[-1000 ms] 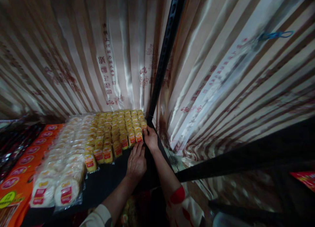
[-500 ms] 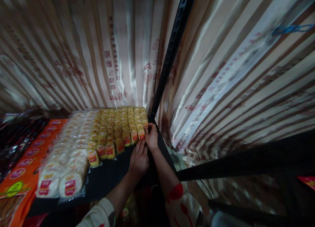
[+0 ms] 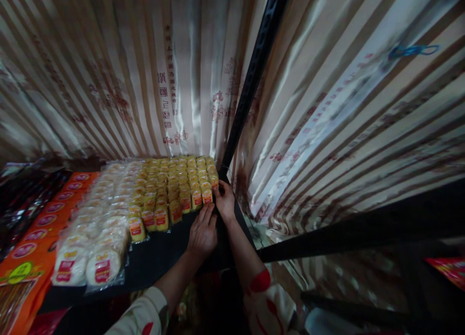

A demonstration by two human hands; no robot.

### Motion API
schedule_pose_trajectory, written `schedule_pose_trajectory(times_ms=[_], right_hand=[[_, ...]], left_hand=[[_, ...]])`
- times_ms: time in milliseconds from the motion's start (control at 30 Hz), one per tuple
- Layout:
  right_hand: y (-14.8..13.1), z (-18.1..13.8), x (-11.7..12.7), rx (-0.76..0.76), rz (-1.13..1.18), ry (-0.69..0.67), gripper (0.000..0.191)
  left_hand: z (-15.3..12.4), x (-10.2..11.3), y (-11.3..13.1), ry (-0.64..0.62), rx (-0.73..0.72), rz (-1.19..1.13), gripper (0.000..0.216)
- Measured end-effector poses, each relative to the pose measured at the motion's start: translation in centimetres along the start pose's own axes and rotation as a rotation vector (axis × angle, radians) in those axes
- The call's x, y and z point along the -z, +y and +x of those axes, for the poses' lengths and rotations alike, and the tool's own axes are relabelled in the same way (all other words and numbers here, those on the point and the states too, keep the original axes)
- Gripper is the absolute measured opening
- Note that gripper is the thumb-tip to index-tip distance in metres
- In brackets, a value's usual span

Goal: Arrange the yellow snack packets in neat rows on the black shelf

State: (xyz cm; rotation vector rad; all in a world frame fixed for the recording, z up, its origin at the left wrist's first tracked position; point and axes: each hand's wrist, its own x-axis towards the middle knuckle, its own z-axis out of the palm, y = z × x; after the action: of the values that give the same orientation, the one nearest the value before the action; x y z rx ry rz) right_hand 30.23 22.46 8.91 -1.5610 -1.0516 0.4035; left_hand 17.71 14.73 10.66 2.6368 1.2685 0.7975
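Rows of yellow snack packs (image 3: 170, 185) with red labels lie on a dark shelf (image 3: 160, 257), beside the black upright post (image 3: 250, 78). My left hand (image 3: 202, 232) rests palm down on the shelf, fingers stretched toward the front pack of the rightmost row (image 3: 206, 194). My right hand (image 3: 225, 200) is at the right side of that same row, fingers curled against the packs near the post's foot. Whether it grips a pack is not clear.
Left of the yellow packs lie rows of pale round cakes in clear wrap (image 3: 94, 233), then orange packets (image 3: 32, 228) and dark packets (image 3: 22, 194). Striped satin curtain (image 3: 127, 73) hangs behind and to the right. A black crossbar (image 3: 363, 228) runs right.
The camera view shifted slightly; both hands stay at the right end of the yellow packs, with the left hand edging a little toward them.
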Motion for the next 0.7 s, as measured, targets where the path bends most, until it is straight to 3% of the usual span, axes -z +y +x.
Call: schedule_pose_trajectory(times_ms=[233,400,533,700], right_hand=[[-2.5,-2.6,2.0,-0.063,0.082,0.082,0.042],[-5.5,-8.2,4.8,-0.118,0.225,0.148,0.036],[-7.2,-14.9,6.5,-0.139,0.252,0.076,0.027],[-6.7,-22.7,6.0,-0.159,0.103,-0.156,0.027]], left_hand=[[-0.1,0.5,0.0,0.019,-0.071,-0.035,0.028],[-1.7,1.6,0.5,0.08,-0.094,-0.091,0.024],[-6.3,3.3,1.0,0.072,-0.129,-0.177,0.025],[-14.6,4.2,0.9,-0.116,-0.097,-0.268,0.022]])
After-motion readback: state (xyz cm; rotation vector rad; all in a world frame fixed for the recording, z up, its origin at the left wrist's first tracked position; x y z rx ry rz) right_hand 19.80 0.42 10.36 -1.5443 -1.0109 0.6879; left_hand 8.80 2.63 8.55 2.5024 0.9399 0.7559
